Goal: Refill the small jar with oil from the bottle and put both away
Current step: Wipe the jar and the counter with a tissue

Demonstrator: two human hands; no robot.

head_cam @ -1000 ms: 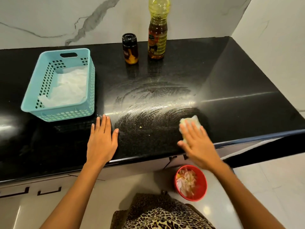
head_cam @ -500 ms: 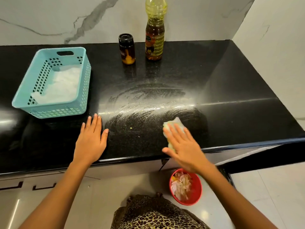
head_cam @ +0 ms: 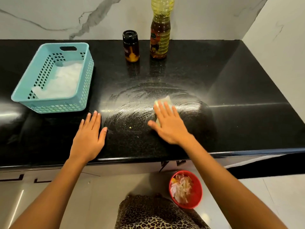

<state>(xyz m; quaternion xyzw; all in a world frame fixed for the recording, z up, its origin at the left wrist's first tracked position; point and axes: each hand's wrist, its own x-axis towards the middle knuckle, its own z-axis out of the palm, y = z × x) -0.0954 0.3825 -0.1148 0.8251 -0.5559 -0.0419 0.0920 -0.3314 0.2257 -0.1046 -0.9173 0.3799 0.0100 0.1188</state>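
**Reader:** Where do your grips lie?

**Me:** Both are on the black stone surface (head_cam: 247, 100), near its front edge. My left grip (head_cam: 88, 138) lies flat, palm down, fingers straight and close together, thumb out to the side. It is released and holds nothing. My right grip (head_cam: 170, 128) is released too. Its straight fingers press down on a pale yellow-green pad (head_cam: 163, 101), which shows just beyond my fingertips.

**Reader:** What is around the pad?

**Me:** Curved whitish wipe streaks (head_cam: 132, 109) arc across the middle of the surface, between my two grips and past the pad. A tiny pale crumb (head_cam: 130, 127) lies between the grips.

**Reader:** And the jar and the bottle?

**Me:** The small jar (head_cam: 130, 46) stands upright at the back of the surface, close to the marble wall (head_cam: 49, 17). Its black lid is on and there is amber liquid inside. Just beside it to the right, not touching, stands the oil bottle (head_cam: 160, 37). It is upright and labelled, with dark amber oil in its lower part, and its top is cut off by the edge of view. Both are well apart from my grips.

**Reader:** Anything else?

**Me:** A light blue perforated basket (head_cam: 49, 108) sits at the left of the surface, with a crumpled white sheet (head_cam: 62, 81) in it. On the floor below the front edge is a red bowl (head_cam: 198, 190) of pale scraps (head_cam: 181, 189), beside my leopard-print clothing (head_cam: 156, 217).
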